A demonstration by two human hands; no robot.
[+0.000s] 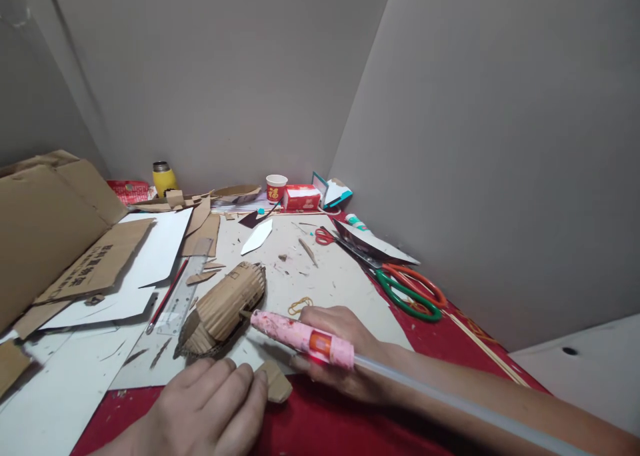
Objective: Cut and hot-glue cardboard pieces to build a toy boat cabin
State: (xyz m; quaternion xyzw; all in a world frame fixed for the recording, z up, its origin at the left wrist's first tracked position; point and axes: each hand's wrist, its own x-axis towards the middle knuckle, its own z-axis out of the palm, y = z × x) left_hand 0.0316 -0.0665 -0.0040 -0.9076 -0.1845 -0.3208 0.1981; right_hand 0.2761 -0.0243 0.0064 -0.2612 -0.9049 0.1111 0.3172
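Beside scissors [410, 289], right hand [340, 349] grips glue gun [300, 336]; left hand [210, 409] pinches cardboard scrap [277, 383].

I count two hands in view, left hand [205, 409] and right hand [340, 349]. Two pairs of scissors: one green-handled [407, 303], one orange-handled [417, 284]. One glue gun [303, 337], one cardboard model [225, 306], one ruler [185, 296], one paper cup [276, 188], one yellow bottle [164, 178], one red box [301, 198].
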